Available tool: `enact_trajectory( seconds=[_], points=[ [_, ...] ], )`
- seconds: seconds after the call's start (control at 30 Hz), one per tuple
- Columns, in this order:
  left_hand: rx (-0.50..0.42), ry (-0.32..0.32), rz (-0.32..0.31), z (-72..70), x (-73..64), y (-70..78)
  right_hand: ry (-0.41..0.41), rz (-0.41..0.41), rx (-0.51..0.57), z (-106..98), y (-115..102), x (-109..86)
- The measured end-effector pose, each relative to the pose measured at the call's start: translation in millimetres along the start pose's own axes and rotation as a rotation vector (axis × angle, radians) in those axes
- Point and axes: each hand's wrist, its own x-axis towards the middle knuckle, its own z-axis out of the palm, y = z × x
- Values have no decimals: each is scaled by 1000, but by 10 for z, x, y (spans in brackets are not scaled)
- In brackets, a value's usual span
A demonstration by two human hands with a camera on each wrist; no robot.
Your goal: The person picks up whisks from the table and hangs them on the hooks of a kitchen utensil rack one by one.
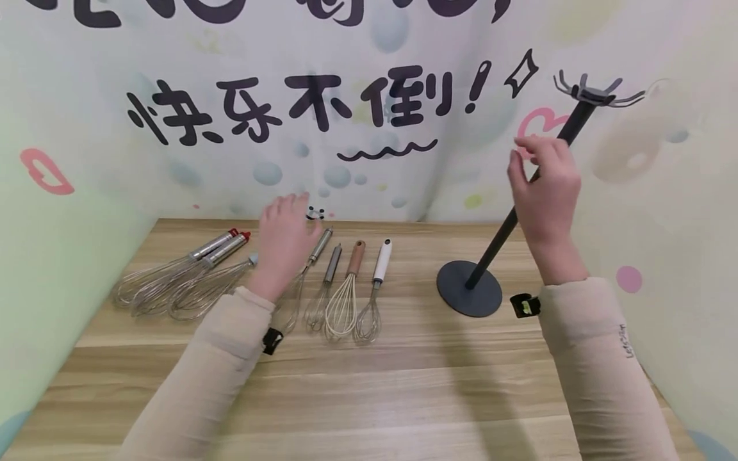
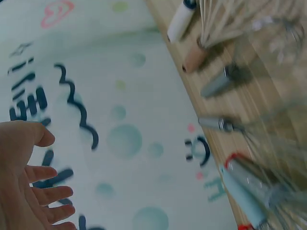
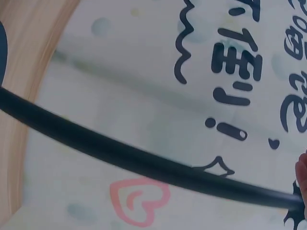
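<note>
My left hand (image 1: 282,234) hovers over a row of whisks on the wooden table, its fingers spread and holding nothing; the left wrist view shows the same empty hand (image 2: 29,182). Under and beside it lie a light blue-handled whisk (image 1: 214,285), partly covered by the hand, and a metal-handled whisk (image 1: 320,245). My right hand (image 1: 548,192) is raised beside the pole of a black stand (image 1: 498,240), fingers loosely bent with nothing between them. Only a sliver of this hand (image 3: 302,179) enters the right wrist view, near the stand's top.
Right of the left hand lie a small grey-handled whisk (image 1: 332,266), a brown-handled one (image 1: 356,259) and a white-handled one (image 1: 382,262). Two red-tipped metal whisks (image 1: 227,250) lie at the left. The stand has a round base (image 1: 461,294) and several hooks (image 1: 596,96) on top. A printed backdrop (image 1: 230,173) stands behind.
</note>
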Motion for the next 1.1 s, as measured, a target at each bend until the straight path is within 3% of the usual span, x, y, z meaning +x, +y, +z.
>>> enact_trajectory(
  seconds=[0.13, 0.3, 0.4, 0.5, 0.6, 0.7, 0.93, 1.0, 1.1],
  points=[
    [-35, -34, 38, 154, -11, 272, 112, 160, 76, -98, 91, 28],
    [-116, -103, 41, 325, -9, 540, 204, 374, 214, -168, 188, 67],
    [-239, -158, 7, 435, 10, 669, 221, 453, 315, -188, 252, 85],
    [-466, -236, -91, 557, 40, 765, 224, 520, 431, -197, 323, 97],
    [-779, -313, -248, 696, 80, 813, 228, 578, 564, -208, 392, 101],
    [-991, -345, -395, 840, 109, 799, 219, 627, 655, -200, 430, 108],
    [-1124, -374, -577, 1165, 94, 774, 177, 700, 719, -170, 477, 85],
    [-1134, -349, -584, 1229, 91, 790, 169, 705, 723, -155, 488, 80],
    [-1055, -281, -530, 1301, 84, 815, 161, 708, 724, -130, 495, 76]
  ],
)
